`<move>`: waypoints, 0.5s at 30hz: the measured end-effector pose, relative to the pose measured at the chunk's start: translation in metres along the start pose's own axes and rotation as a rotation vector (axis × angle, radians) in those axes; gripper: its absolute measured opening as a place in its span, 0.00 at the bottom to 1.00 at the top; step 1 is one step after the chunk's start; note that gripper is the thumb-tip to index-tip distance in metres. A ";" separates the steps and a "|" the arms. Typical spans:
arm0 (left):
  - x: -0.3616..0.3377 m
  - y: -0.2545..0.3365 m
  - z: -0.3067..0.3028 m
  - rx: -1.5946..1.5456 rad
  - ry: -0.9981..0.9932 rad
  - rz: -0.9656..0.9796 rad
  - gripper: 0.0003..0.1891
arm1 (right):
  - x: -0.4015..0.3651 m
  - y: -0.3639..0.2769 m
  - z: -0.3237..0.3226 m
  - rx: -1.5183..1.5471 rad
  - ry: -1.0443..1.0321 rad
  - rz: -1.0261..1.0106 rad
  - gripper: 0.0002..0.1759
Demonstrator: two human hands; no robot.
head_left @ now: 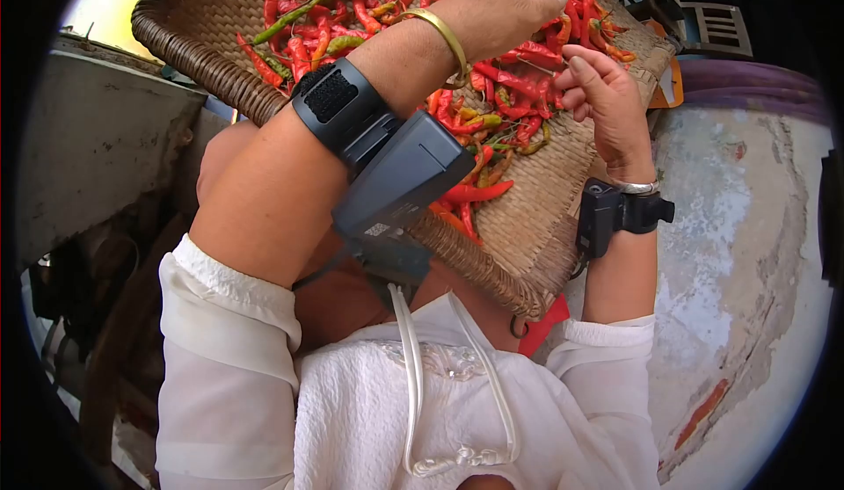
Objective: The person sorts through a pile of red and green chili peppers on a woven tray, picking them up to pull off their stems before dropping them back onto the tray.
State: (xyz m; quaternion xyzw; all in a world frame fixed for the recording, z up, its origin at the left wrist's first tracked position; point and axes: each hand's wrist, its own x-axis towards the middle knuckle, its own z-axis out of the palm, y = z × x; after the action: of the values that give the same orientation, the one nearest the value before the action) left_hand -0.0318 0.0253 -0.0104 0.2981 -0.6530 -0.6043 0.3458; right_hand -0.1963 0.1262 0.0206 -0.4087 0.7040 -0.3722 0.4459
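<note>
Red, orange and green chili peppers (519, 86) lie heaped in a large woven basket (536, 217). Over the upper part of the heap is my left hand (510, 11), its fingers bent and close together; what they hold, if anything, is hidden. To its lower right, my right hand (607, 99) has its thumb and index finger pinched at the thin stem of a red pepper (543, 58), with the other fingers curled. The two hands are apart. A gold bangle (444, 37) circles the left wrist, and a silver one (640, 188) the right.
Dark devices are strapped to the left forearm (400, 174) and right wrist (600, 213). The basket's thick rim (211, 59) runs along the left and near sides. A worn pale surface (721, 253) is at right, a grey slab (97, 138) at left.
</note>
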 end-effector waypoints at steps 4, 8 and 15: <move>0.000 0.010 -0.003 0.248 -0.172 0.052 0.17 | -0.003 0.026 0.030 -0.542 -0.254 -0.241 0.21; -0.001 0.009 -0.004 0.436 -0.197 0.057 0.13 | -0.013 0.037 0.057 -0.802 -0.334 -0.453 0.16; -0.010 0.009 -0.007 1.190 -0.715 0.008 0.08 | -0.006 0.033 0.047 -0.805 -0.390 -0.451 0.12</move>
State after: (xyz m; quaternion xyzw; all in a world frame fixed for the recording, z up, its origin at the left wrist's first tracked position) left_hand -0.0199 0.0297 -0.0023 0.2172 -0.9482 -0.2035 -0.1107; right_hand -0.1588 0.1370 -0.0216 -0.7523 0.5895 -0.0749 0.2844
